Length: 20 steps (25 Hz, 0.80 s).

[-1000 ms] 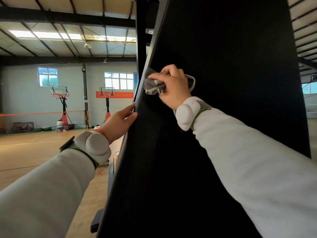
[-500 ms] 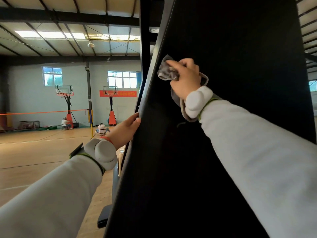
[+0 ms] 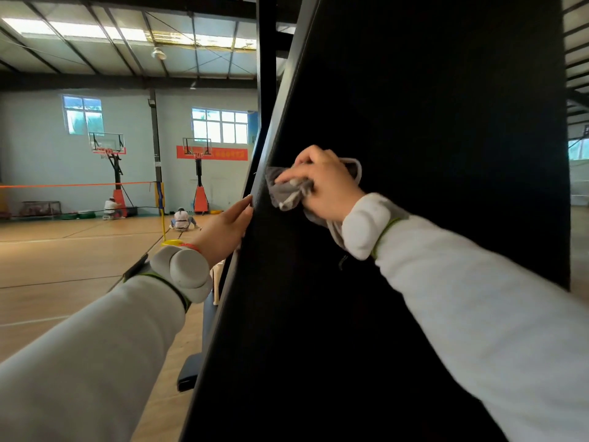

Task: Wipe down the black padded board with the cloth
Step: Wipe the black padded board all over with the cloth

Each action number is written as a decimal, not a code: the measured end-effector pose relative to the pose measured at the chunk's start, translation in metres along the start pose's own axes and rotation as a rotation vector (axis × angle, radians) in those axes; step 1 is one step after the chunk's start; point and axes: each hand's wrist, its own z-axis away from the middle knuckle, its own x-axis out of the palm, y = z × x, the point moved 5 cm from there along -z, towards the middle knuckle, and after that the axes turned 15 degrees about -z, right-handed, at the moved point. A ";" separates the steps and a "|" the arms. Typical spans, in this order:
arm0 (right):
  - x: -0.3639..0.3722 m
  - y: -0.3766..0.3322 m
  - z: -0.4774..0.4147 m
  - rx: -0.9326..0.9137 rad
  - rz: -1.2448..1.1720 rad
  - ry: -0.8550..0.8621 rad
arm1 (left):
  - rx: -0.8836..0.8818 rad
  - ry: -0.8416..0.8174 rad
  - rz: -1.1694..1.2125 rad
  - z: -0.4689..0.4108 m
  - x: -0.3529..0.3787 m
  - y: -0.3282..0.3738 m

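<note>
Head view: black padded board fills the centre and right of the frame, tall, leaning, left edge running from top centre down to bottom centre. Right hand at mid-frame, fingers curled round a bunched grey cloth, pressing it on the board face just beside the left edge; a loose tail of cloth hangs below the wrist. Left hand lower left of it, fingers straight, resting flat on the board's left edge, holding nothing. Hands near each other but apart. Cloth looks soft, light, limp, so it bunches and slips; best gripped wadded in the palm as here. Board likely heavy and fixed on its stand, padded skin giving slightly, smooth, probably low friction; steady it at the side edge, not the face. Basketball hoop and wooden floor at left.
</note>
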 end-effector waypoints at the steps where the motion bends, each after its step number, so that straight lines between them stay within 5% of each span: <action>1: -0.010 0.001 -0.011 0.029 -0.007 0.064 | -0.035 -0.035 0.006 0.004 0.003 -0.005; 5: -0.026 0.005 -0.032 0.182 0.018 0.356 | -0.137 -0.089 0.015 0.009 0.012 -0.009; 16: 0.037 -0.012 0.029 0.019 -0.038 -0.086 | -0.088 -0.076 0.014 0.026 0.022 -0.032; 20: -0.008 -0.010 -0.003 0.108 -0.020 0.295 | -0.174 -0.171 0.023 0.038 0.032 -0.039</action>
